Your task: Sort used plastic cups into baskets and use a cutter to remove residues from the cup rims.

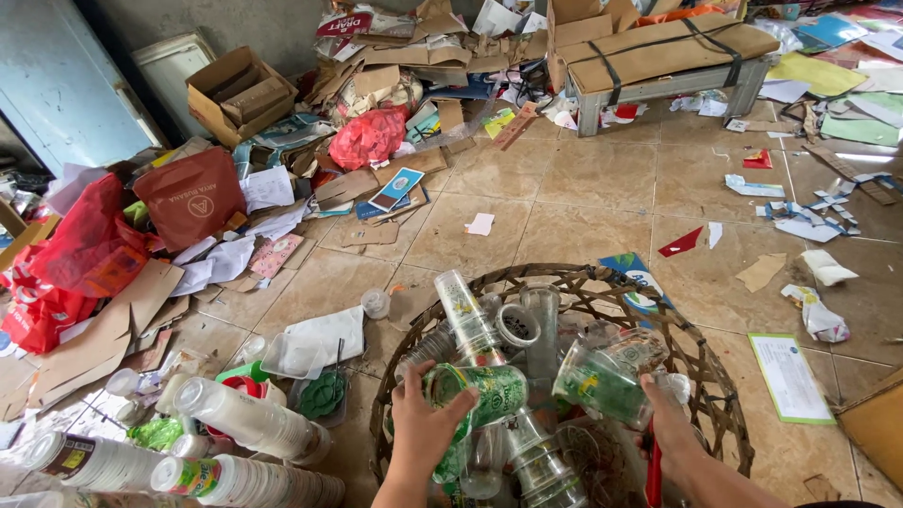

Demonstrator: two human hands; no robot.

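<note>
My left hand (423, 428) grips a clear plastic cup with a green printed band (482, 390), held on its side over a round woven basket (715, 395). My right hand (673, 423) holds another clear cup with green print (607, 376), also tilted, above the basket's right half. Inside the basket lie several clear plastic cups, among them a tall stack (467, 315) leaning toward the far rim. A red strip (653, 475) runs beside my right wrist.
Stacks of white and clear cups (249, 419) lie on the tiled floor at the lower left. Red plastic bags (85, 240), cardboard scraps and paper pile up along the left and back. An open cardboard box (240, 94) and a low bench topped with cardboard (658, 56) stand at the back.
</note>
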